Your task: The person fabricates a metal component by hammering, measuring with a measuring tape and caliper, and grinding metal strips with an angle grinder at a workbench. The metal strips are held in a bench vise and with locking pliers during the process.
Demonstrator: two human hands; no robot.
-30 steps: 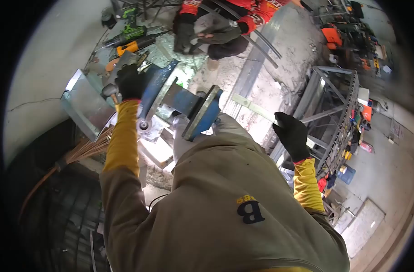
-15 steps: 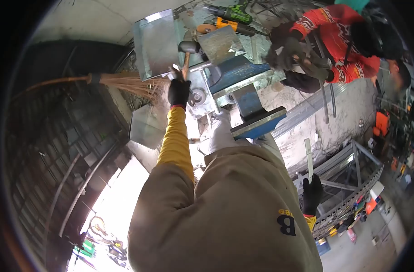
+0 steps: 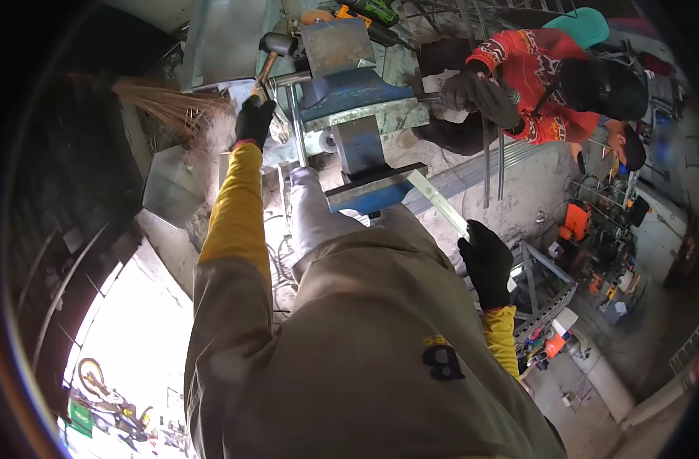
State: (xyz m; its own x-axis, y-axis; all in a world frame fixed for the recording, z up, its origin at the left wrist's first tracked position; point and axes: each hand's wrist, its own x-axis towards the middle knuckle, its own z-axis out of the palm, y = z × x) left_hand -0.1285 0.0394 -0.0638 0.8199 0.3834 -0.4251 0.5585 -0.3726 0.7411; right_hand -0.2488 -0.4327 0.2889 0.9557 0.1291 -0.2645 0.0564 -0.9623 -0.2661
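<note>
My left hand (image 3: pixel 255 122), in a black glove, is closed at the lower end of a mallet (image 3: pixel 277 44) with a dark head and wooden handle, over the bench's left end. Shiny metal pieces lie around its fingers. My right hand (image 3: pixel 489 264), also gloved in black, grips one end of a long, flat, pale strip (image 3: pixel 438 200). The strip's far end overlaps the jaw edge of the blue bench vise (image 3: pixel 361 197) in this view. The vise stands between my hands, in front of my body, its steel handle bar (image 3: pixel 297 126) slanting down on the left.
Across the bench, a person in a red patterned top (image 3: pixel 529 84) has gloved hands (image 3: pixel 483 99) together near upright metal bars (image 3: pixel 487 164). A straw broom (image 3: pixel 170 103) leans at left. A yellow power tool (image 3: pixel 348 12) lies at the back; a metal frame (image 3: pixel 544 287) stands at right.
My right hand has come up and inward with the strip, bringing its end to the vise. My left hand stays by the mallet handle. The whole view has shifted.
</note>
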